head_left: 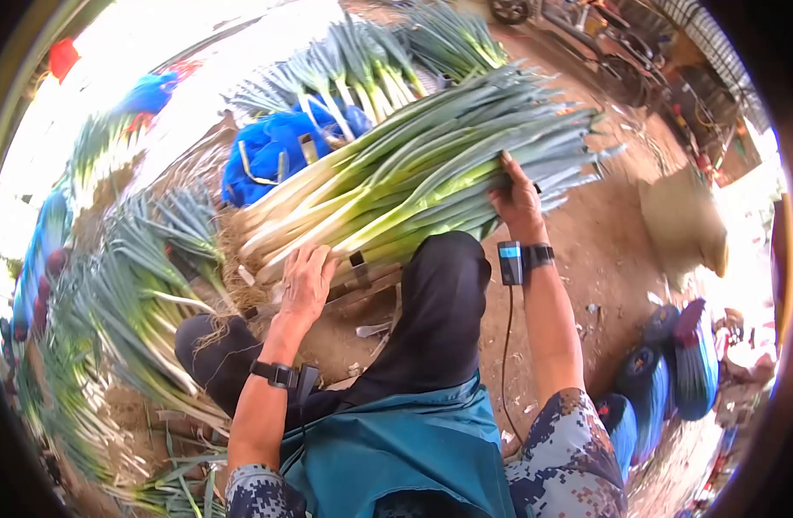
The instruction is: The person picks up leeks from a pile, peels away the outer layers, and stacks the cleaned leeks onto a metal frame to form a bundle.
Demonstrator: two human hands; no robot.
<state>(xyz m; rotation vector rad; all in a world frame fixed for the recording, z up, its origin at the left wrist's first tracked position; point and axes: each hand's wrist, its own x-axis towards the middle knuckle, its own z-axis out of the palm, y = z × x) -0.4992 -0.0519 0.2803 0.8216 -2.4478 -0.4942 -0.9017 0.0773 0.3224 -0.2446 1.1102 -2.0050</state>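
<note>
Leeks: a thick bundle [413,173] lay across the person's raised knee, white stalk ends towards the left, green leaf tops fanning out to the upper right.
Left hand: the left hand [306,281] lay palm down on the white stalk ends, fingers spread and flat against them, pressing rather than gripping.
Right hand: the right hand [517,200] was clasped on the green part of the bundle near its far side, fingers curled into the leaves.
Wrists: each wrist carried a black strap; the right one bore a small device [510,262] with a cable hanging down from it.
Knee: the knee [444,285], in black trousers, sat just under the bundle, between the two arms.
Apron: a teal apron [396,449] covered the lap below the knee.
Sleeves: both were of a blue camouflage pattern [569,457].
Board: a wooden piece [362,281] showed beneath the stalk ends, beside the left hand.
Second pile: more leeks [137,302] lay loose on the ground to the left, roots showing.
Far bundles: further leeks [370,60] rested beyond on a blue sheet [271,147].
Ground: bare brown earth [603,250] with scraps of leaf.
Sack: a tan sack [685,224] stood well to the right.
Blue rolls: dark blue bundled items [672,363] lay on the ground at lower right.
</note>
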